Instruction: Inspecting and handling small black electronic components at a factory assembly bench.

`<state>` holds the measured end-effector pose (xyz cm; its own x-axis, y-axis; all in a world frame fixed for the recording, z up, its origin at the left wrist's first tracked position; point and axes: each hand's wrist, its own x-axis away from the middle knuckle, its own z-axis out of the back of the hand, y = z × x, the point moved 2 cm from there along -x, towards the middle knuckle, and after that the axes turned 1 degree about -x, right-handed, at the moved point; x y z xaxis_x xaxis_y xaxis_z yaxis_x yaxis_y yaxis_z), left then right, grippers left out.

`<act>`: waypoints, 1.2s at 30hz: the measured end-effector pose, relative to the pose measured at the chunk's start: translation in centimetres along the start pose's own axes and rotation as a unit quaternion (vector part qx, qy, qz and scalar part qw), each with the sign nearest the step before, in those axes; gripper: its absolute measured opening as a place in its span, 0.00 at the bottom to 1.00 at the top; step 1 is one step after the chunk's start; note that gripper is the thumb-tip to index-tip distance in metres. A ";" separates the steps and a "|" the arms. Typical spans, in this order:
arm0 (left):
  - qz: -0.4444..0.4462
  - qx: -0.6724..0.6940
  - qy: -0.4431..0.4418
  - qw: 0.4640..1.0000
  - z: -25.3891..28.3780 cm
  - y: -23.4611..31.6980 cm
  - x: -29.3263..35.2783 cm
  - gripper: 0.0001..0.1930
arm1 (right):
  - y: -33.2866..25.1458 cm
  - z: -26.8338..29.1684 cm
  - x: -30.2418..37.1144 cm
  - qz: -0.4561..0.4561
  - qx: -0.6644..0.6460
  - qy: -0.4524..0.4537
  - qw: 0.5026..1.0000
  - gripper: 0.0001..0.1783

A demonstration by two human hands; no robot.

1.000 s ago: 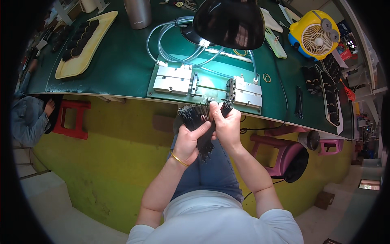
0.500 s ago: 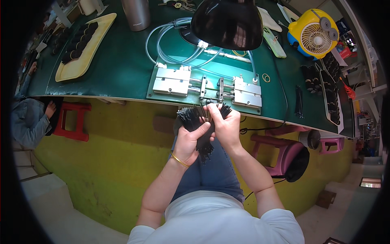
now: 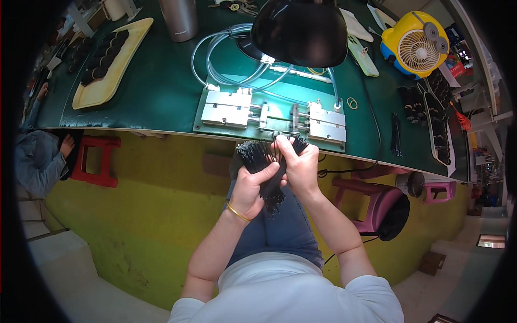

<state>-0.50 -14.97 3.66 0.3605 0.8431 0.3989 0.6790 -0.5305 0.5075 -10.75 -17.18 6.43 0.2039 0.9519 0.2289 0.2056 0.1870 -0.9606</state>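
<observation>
Head view showed the left hand (image 3: 251, 188) in a closed grip around a fanned bundle of black strands (image 3: 272, 189) above the lap (image 3: 269, 231), the right hand (image 3: 301, 169) pinching its upper part near the fixture (image 3: 277, 114) on the bench (image 3: 156, 102). Loosening either could have spilled strands; fingertips (image 3: 282, 141) straying forward risked a nip.

A: What's being held?
B: The left hand (image 3: 251, 189) grips a fanned bundle of thin black strands (image 3: 273, 195); the right hand (image 3: 299, 169) pinches some near their upper ends.
A: And beyond that?
B: Two silver pneumatic cylinders (image 3: 226, 109) on a green plate (image 3: 280, 112), near a black lamp shade (image 3: 300, 32). A yellow tray (image 3: 89, 97) sits far left.
</observation>
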 end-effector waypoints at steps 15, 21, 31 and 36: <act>-0.011 -0.012 0.012 1.000 0.2 -0.2 0.2 0.06 | -0.2 -0.2 0.5 0.017 0.030 -0.008 0.999 0.12; -0.010 -0.013 0.003 1.000 0.2 -0.2 0.1 0.06 | -0.5 -0.1 0.2 0.010 0.031 -0.013 0.999 0.12; -0.018 -0.012 -0.019 1.000 -0.2 -0.1 -0.1 0.06 | 0.1 0.1 -0.2 -0.005 0.001 -0.006 1.000 0.12; 0.004 0.006 -0.032 0.999 0.0 0.1 -0.2 0.06 | -0.2 0.1 0.0 -0.013 0.009 -0.009 1.000 0.13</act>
<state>-0.48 -15.16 3.61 0.4051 0.8432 0.3535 0.6837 -0.5361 0.4952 -10.85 -17.18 6.58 0.1809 0.9512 0.2501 0.1923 0.2152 -0.9574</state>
